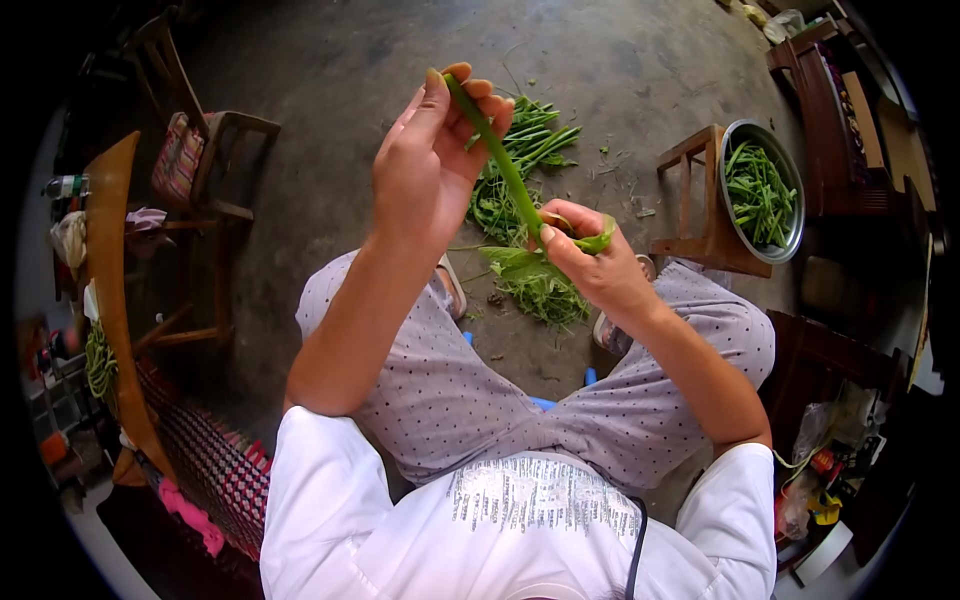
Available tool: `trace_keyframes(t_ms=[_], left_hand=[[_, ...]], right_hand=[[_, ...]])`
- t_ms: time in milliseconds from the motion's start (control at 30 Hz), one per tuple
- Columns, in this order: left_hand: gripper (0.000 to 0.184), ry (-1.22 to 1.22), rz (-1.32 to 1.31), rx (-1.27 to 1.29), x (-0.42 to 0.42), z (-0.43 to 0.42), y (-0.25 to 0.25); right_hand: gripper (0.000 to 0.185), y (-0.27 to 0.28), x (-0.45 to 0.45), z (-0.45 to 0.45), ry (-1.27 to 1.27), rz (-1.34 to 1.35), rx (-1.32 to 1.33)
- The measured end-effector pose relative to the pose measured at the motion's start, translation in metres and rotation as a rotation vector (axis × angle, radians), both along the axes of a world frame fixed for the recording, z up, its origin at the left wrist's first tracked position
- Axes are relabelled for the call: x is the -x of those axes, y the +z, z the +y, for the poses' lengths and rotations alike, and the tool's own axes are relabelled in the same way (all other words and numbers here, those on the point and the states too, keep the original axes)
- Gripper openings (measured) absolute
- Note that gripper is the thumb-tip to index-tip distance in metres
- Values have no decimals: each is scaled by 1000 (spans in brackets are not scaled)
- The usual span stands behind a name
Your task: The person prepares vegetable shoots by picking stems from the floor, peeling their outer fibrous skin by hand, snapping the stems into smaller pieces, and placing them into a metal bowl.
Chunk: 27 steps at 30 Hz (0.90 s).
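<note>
A long green leafy stalk (508,168) slants between my two hands above the floor. The fingers of my left hand (425,170) are closed round its upper end, thumb near the tip. Lower down, my right hand (605,268) pinches the stalk between thumb and fingers, with a curled green piece (598,238) showing over its fingers. A broad green leaf (522,263) hangs beneath the right hand. Behind and below the hands, a pile of green stalks (545,135) and a heap of leaves (545,298) lie on the floor.
At the right, a metal basin (798,215) of cut green stalks rests on a wooden stool (708,245). A wooden chair (225,125) and a wooden table (112,220) stand at the left. Scraps (620,175) are scattered over the concrete floor (640,60).
</note>
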<state>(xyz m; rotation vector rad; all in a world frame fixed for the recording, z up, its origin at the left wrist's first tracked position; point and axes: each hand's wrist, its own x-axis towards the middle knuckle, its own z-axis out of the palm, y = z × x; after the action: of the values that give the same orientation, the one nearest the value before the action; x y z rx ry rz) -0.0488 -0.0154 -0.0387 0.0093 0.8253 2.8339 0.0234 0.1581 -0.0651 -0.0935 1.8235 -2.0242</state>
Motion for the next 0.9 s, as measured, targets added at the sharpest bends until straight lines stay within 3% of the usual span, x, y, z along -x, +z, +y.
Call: trace_keyframes(t_ms=[67, 133, 167, 267, 467, 567, 667, 900], left_hand=[[26, 11, -7, 114, -8, 6, 6], [30, 77, 18, 576, -15, 13, 8], [29, 83, 52, 627, -16, 13, 2], [30, 16, -5, 556, -15, 5, 2], [32, -112, 2, 359, -18, 4, -5], [34, -145, 42, 360, -19, 6, -4], [37, -113, 121, 421, -20, 10, 0], [49, -131, 182, 568, -22, 13, -1]], right_hand=[[11, 4, 1, 1, -37, 24, -44], [10, 7, 1, 2, -80, 52, -89], [10, 8, 0, 3, -96, 127, -157], [13, 18, -1, 6, -98, 192, -233], [20, 24, 9, 19, -85, 224, -121], [20, 26, 10, 25, 16, 168, -121], [20, 29, 7, 27, -5, 283, -158], [21, 32, 7, 34, 55, 80, -73]])
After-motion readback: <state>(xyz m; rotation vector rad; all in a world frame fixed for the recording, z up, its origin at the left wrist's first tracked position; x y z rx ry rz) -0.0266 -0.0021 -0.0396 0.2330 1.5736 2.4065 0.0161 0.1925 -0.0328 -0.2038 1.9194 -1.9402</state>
